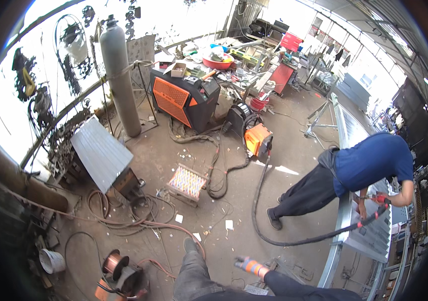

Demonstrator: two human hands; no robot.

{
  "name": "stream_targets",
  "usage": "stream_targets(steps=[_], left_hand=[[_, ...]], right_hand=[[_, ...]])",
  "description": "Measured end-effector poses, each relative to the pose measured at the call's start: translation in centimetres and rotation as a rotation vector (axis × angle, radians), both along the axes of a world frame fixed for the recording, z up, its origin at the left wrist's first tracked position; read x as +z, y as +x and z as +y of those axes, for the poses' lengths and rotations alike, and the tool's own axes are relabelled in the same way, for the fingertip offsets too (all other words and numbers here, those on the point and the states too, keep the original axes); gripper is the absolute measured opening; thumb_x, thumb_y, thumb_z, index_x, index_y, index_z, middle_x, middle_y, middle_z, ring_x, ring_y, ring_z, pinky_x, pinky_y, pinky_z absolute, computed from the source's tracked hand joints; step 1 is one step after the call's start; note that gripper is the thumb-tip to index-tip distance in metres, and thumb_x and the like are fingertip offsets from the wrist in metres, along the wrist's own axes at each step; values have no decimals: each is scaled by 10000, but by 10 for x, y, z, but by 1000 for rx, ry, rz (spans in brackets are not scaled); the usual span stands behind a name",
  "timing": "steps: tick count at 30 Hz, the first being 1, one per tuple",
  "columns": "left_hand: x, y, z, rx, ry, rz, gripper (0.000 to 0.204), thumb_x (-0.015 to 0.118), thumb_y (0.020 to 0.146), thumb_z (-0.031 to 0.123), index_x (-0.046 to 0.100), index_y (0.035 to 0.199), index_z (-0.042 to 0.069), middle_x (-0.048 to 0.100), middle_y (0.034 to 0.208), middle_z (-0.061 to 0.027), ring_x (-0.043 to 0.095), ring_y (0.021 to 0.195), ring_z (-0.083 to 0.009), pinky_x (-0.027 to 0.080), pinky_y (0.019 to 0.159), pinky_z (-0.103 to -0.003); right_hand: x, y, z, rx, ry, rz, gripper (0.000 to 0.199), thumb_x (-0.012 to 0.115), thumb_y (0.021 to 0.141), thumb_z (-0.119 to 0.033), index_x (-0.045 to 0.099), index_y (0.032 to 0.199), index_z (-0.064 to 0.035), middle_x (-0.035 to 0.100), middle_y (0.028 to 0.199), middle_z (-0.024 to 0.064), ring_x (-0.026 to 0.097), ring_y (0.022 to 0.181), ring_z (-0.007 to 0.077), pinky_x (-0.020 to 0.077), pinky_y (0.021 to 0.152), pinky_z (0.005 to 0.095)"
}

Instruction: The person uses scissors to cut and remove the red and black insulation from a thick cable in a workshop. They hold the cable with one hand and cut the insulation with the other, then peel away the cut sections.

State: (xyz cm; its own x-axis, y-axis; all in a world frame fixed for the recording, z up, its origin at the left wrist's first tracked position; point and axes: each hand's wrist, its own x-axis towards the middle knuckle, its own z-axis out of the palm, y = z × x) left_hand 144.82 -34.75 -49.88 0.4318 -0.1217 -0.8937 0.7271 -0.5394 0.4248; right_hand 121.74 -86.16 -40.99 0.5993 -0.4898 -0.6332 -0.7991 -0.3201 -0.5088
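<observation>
Head: gloved hand [248, 264] points left

Of the person wearing the camera, only a little is shown, at the lower edge of the view, to the right of the copper wire spool [115, 265]. A leg is covered in dark grey, creased work trousers [194, 276], and a dark shoe [190, 245] is worn at its end. Further right from the spool, one hand [248, 265] is covered by a knitted work glove in orange with a blue cuff band and a darker palm side. The forearm behind it is clothed in a long dark sleeve [299, 288], plain and without markings. The other hand is not seen.
</observation>
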Motion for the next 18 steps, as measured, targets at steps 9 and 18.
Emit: stream_targets(steps=[9, 18], left_hand=[[302, 400, -569, -35, -930, -523, 387, 638, 1079, 89, 605, 1452, -12, 718, 1196, -92, 702, 1061, -173, 587, 957, -339], [133, 467, -731, 535, -285, -460, 182, 665, 1030, 161, 737, 1152, 47, 724, 948, -64, 618, 819, -94, 510, 714, -278]], right_hand=[[136, 301, -442, -290, -150, -298, 670, 771, 945, -362, 623, 1468, 30, 676, 1453, 249, 666, 1333, 373, 515, 1139, 419], [151, 644, -1032, -88, -637, -149, 508, 697, 935, -398, 705, 1378, -149, 724, 1363, 194, 684, 1252, 399, 538, 1078, 505]])
